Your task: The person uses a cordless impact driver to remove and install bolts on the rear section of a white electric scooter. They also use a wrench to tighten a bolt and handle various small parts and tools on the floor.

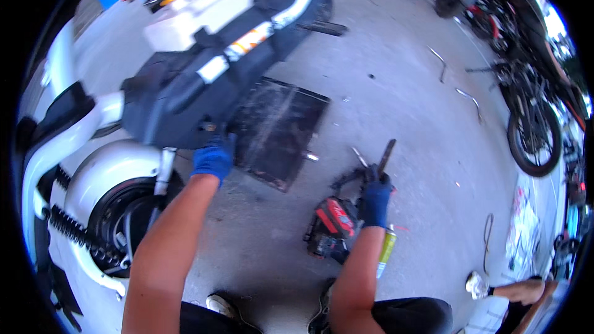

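Observation:
My left hand (213, 159), in a blue glove, touches the lower edge of the dark scooter body (179, 99), its fingers pointing up and a little apart. My right hand (376, 203), gloved alike, is down at a group of tools on the floor. Its fingertips are closed together beside a flat dark metal bar (387, 156); what they grip is blurred. Left of that hand lies a red and black power tool (334, 218). A yellow-green spray can (387, 248) lies beneath my right wrist.
A black flat panel (281, 130) lies under the scooter. Its white-fendered wheel (127, 210) and coil spring (80, 232) are at left. Curved metal rods (470, 104) lie to the right, near parked motorcycles (532, 117). Another person's arm (520, 291) shows at lower right.

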The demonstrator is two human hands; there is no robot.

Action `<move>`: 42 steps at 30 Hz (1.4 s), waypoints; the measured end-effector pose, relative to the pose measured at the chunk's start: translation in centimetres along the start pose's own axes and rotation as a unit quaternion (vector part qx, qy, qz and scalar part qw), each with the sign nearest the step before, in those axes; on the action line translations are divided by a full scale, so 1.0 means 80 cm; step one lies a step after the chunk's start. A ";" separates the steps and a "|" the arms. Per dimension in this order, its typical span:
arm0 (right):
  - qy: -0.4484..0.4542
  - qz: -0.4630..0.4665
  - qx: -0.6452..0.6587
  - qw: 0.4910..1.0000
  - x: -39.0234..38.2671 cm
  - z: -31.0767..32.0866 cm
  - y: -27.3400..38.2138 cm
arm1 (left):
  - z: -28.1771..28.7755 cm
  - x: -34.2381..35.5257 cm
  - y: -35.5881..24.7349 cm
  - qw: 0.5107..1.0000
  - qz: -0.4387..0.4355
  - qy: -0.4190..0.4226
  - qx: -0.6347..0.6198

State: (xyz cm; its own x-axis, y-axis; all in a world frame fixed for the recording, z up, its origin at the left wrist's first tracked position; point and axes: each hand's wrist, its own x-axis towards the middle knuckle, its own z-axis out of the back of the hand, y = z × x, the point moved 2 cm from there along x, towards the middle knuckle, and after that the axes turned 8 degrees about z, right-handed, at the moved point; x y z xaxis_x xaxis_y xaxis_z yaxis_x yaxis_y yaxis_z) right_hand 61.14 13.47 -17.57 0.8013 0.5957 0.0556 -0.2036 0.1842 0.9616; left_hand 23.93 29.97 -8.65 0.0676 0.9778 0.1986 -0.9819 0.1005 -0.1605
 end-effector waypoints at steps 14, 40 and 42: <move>0.089 -0.199 0.215 0.952 -0.067 -0.032 0.067 | 0.077 -0.183 -0.143 0.925 -0.255 0.191 -0.206; -0.152 0.091 -0.032 0.984 -0.121 0.107 0.103 | -0.062 -0.266 -0.092 0.923 0.020 0.109 -0.367; -0.119 0.128 -0.044 0.984 -0.124 0.126 0.141 | -0.006 -0.218 -0.114 0.901 -0.023 0.099 -0.421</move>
State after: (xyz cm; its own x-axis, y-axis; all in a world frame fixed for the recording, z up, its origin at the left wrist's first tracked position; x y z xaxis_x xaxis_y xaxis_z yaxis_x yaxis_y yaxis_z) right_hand 56.55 1.77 -4.59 0.8244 0.4338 0.3636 -0.4550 0.1257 0.8816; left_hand 31.77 12.04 -11.08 0.2171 0.9743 0.0603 -0.5005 0.1642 -0.8500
